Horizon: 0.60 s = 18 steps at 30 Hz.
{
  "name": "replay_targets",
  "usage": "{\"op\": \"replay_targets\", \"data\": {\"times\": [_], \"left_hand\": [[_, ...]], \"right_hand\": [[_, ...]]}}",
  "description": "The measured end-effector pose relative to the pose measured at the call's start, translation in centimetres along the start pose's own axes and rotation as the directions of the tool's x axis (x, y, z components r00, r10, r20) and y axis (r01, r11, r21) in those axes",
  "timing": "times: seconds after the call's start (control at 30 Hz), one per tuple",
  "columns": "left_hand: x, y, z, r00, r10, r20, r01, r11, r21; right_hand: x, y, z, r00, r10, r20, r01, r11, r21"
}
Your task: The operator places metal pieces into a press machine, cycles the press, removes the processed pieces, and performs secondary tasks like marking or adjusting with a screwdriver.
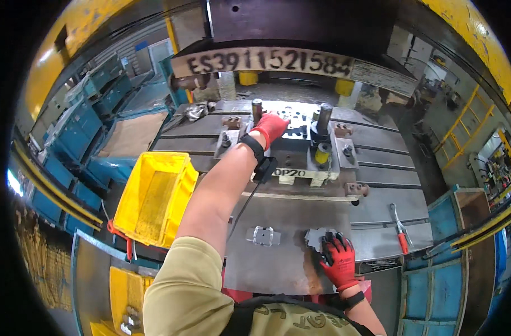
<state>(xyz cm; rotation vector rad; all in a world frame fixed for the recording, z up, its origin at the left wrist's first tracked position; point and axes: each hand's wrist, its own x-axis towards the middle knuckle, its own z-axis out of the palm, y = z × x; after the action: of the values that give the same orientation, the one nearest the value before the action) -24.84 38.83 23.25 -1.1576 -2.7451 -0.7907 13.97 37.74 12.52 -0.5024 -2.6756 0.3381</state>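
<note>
My left hand (271,130), in a red glove, reaches forward over the lower die (289,159), between its two upright guide posts. Its fingers are mostly hidden behind the back of the glove, and I cannot see whether they hold anything. The right guide post (324,119) rises beyond that hand, above a bright, perforated die face (296,130). Near me, my right hand (339,262), also red-gloved with dark fingers, curls over the edge of some flat grey metal blanks (317,237). To their left a formed metal part (263,236) lies on the steel plate (289,269).
A yellow bin (155,196) stands left of the die. Pliers with a red grip (402,238) lie on the slotted press bed (387,197) at right. Overhead hangs the dark upper press block (300,25). Another yellow bin (124,285) holds small metal pieces at lower left.
</note>
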Motion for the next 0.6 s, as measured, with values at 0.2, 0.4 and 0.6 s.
{"op": "replay_targets", "data": {"times": [0.2, 0.4, 0.6], "left_hand": [[2.6, -2.1, 0.5, 0.954, 0.299, 0.022, -0.277, 0.85, 0.448], [2.0, -0.5, -1.1, 0.949, -0.093, -0.301, -0.131, 0.751, -0.647], [-7.4, -0.7, -2.6, 0.987, 0.142, -0.07, -0.144, 0.619, -0.772]], "right_hand": [[0.0, -0.9, -0.5, 1.0, -0.01, -0.019, 0.01, 0.999, 0.031], [-0.1, -1.1, -1.1, 0.999, 0.028, 0.028, -0.029, 0.998, 0.048], [0.1, -0.6, -0.9, 0.998, 0.032, 0.055, -0.035, 0.998, 0.051]]}}
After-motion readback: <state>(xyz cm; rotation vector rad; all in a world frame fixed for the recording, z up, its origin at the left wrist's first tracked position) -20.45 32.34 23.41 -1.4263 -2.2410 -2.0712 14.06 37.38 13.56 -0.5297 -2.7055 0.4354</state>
